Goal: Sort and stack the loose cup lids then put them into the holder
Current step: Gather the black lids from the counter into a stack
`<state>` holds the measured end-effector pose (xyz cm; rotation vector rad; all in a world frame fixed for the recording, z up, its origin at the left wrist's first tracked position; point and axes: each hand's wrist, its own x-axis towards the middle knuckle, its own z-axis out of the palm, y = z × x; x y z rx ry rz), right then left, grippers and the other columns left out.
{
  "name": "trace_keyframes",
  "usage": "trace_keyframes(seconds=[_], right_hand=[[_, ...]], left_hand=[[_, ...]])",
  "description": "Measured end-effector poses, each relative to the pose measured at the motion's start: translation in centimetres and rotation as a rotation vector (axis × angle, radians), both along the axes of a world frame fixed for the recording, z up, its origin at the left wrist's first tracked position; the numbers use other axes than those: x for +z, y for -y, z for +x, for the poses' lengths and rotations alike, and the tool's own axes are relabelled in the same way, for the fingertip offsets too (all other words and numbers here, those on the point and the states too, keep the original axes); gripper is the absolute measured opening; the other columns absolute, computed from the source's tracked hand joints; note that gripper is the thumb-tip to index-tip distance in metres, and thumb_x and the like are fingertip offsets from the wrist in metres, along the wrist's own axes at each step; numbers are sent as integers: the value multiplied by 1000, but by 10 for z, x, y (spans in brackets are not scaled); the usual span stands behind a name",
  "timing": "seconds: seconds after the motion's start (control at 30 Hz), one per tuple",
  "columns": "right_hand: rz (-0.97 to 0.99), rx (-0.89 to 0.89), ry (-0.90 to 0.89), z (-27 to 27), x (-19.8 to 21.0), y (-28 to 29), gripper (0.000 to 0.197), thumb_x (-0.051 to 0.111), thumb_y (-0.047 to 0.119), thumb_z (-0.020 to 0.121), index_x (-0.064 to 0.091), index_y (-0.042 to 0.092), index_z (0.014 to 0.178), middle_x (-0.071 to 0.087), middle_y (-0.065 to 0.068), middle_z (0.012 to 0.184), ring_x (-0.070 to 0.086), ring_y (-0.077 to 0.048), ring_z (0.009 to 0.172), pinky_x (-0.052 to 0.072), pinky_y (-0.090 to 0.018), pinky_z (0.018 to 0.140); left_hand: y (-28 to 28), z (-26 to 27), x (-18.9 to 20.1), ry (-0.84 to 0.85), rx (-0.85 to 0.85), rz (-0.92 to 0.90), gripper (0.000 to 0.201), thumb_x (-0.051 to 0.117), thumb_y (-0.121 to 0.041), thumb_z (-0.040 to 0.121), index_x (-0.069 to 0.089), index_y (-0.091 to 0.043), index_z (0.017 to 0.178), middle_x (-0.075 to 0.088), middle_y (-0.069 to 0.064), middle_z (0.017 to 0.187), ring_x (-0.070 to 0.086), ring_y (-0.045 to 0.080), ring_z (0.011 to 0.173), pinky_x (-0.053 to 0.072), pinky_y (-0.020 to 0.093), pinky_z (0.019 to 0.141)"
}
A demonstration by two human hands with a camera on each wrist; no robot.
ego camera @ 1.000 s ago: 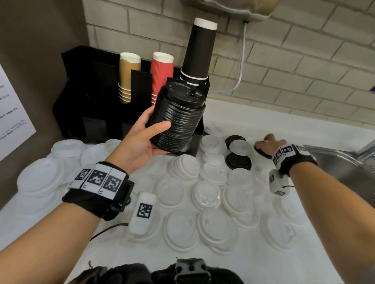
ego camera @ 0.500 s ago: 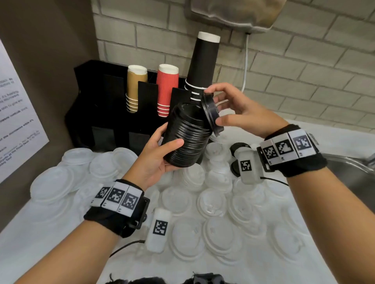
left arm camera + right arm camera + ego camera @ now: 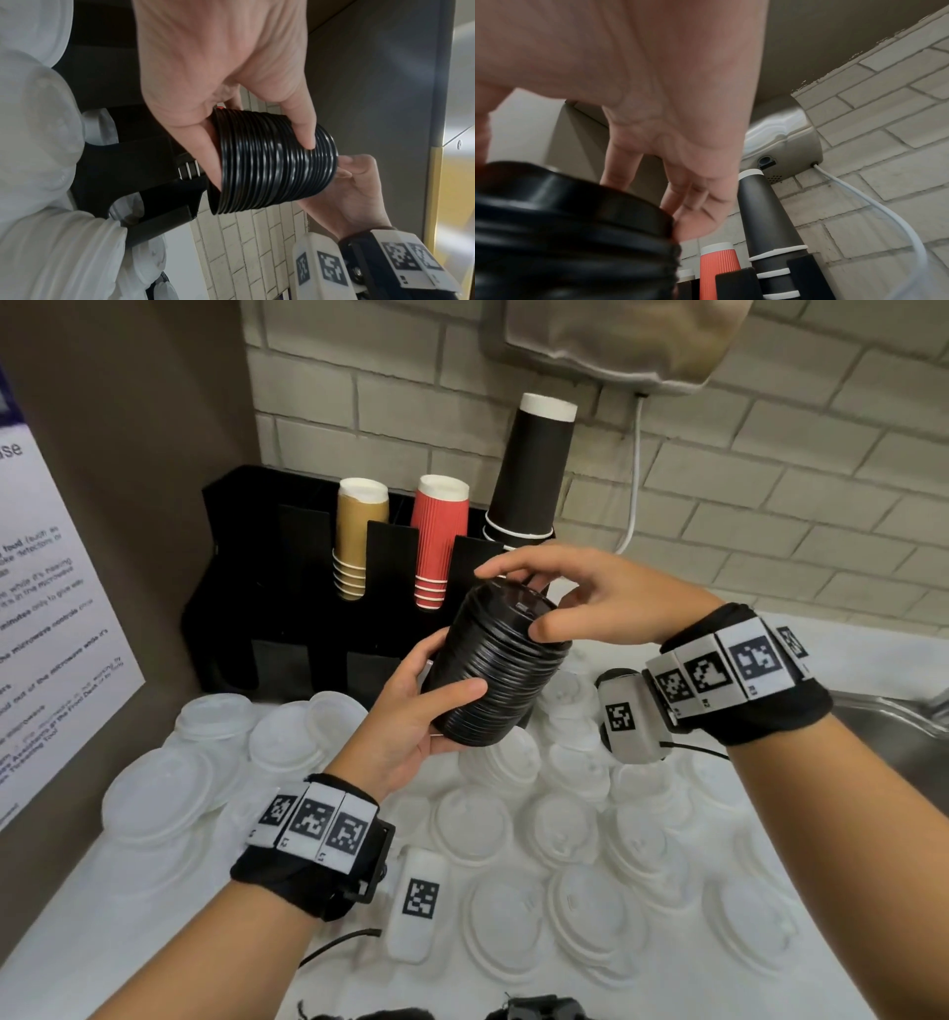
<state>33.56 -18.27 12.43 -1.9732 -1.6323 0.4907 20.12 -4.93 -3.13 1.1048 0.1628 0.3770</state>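
Observation:
A tall stack of black lids (image 3: 495, 670) is held tilted above the counter. My left hand (image 3: 447, 677) grips its lower side, thumb in front and fingers behind, as the left wrist view shows on the stack (image 3: 270, 162). My right hand (image 3: 513, 600) curls over the stack's top and pinches the rim of the top black lid (image 3: 518, 606) between thumb and fingers. In the right wrist view the fingertips (image 3: 693, 221) touch that rim (image 3: 577, 194). Several loose white lids (image 3: 472, 824) cover the counter below. The black holder (image 3: 308, 608) stands behind.
The holder carries tan cups (image 3: 357, 536), red cups (image 3: 436, 536) and tall black cups (image 3: 534, 469). A metal sink (image 3: 904, 726) lies at the right, a poster (image 3: 51, 634) on the left wall. A wall unit (image 3: 616, 341) with a white cable (image 3: 637, 480) hangs above.
My right hand picked a black lid off the counter, carried it up to the stack and now holds it seated on top. The left hand kept holding the stack.

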Motion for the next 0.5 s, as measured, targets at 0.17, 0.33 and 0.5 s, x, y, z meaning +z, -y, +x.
trace_keyframes(seconds=[0.17, 0.33, 0.5], right_hand=[[-18, -2, 63, -1, 2, -8, 56, 65, 0, 83, 54, 28, 131, 53, 17, 119, 47, 17, 97, 38, -2, 78], [-9, -54, 73, -5, -1, -10, 55, 69, 13, 85, 48, 37, 130, 51, 15, 117, 46, 12, 104, 38, -3, 81], [122, -409, 0, 27, -7, 4, 27, 63, 29, 90, 60, 33, 117, 59, 7, 110, 56, -8, 100, 44, -15, 81]], left_hand=[[-9, 2, 0, 13, -26, -13, 63, 79, -23, 70, 57, -41, 126, 70, -10, 117, 69, 20, 107, 59, 41, 74], [-13, 4, -5, 35, -47, -61, 58, 75, -21, 72, 57, -38, 124, 70, -11, 115, 69, 18, 107, 59, 39, 70], [-20, 3, -3, 26, -41, -106, 76, 83, -29, 56, 56, -33, 128, 68, -2, 122, 69, 21, 107, 59, 39, 69]])
